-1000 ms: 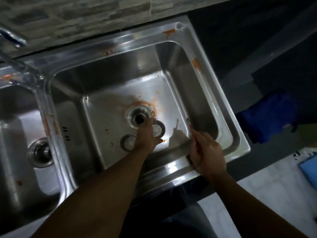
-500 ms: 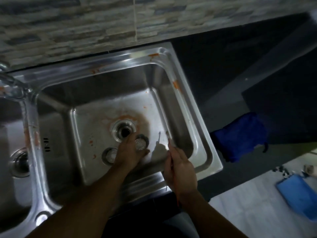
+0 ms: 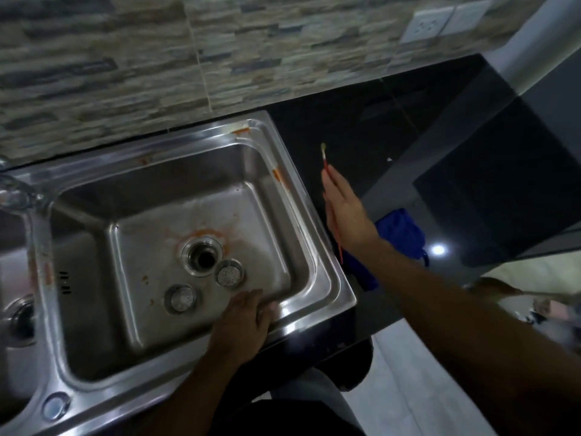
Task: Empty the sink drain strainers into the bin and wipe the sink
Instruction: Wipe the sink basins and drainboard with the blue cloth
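A steel double sink (image 3: 317, 247) with orange stains fills the left half of the view. In its right basin the drain hole (image 3: 204, 258) is uncovered. Two round metal strainers lie on the basin floor: one (image 3: 229, 273) just right of the drain, the other (image 3: 181, 298) in front of it. My left hand (image 3: 243, 325) rests on the basin's front wall, holding nothing, fingers apart. My right hand (image 3: 344, 209) is over the black counter to the right of the sink, closed on a thin red-handled brush (image 3: 325, 162) whose pale tip points away from me.
A blue cloth (image 3: 402, 234) lies on the black counter (image 3: 377, 136) beside my right wrist. The left basin's drain (image 3: 20, 322) shows at the left edge, the faucet base (image 3: 12, 190) at the back left. A stone-tiled wall with a socket (image 3: 427, 25) runs behind.
My left hand let go of the strainer near the drain and drew back to the front wall. My right hand carried the brush out of the basin, over the counter.
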Demonstrator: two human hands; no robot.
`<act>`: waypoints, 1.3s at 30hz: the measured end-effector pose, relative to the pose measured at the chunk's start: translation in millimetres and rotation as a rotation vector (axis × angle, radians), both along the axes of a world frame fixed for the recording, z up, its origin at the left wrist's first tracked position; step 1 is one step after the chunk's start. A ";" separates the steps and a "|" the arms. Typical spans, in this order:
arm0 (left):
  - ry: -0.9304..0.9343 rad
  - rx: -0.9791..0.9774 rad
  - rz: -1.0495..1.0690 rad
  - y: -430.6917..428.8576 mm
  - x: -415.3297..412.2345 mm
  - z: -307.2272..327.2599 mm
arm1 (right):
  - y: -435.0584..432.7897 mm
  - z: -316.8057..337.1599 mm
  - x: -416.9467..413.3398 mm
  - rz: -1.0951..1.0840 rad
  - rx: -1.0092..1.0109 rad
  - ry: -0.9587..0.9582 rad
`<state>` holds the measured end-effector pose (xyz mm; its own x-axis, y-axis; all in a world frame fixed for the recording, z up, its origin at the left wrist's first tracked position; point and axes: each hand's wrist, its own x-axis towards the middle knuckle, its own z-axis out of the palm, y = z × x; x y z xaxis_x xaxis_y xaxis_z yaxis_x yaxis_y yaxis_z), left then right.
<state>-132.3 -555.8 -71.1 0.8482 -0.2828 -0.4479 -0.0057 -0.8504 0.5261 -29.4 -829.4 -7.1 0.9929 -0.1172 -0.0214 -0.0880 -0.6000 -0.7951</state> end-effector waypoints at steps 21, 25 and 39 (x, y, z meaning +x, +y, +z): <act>0.052 0.030 -0.090 -4.0 7.9 8.2 | -58.3 -17.8 48.0 0.086 -0.504 0.128; -0.086 -0.072 -0.139 -29.1 22.7 25.0 | -62.7 -12.0 -17.2 -0.005 -0.439 -0.016; -0.244 -0.053 -0.566 -194.2 12.4 43.4 | -121.9 -28.6 -164.7 0.207 -0.612 0.192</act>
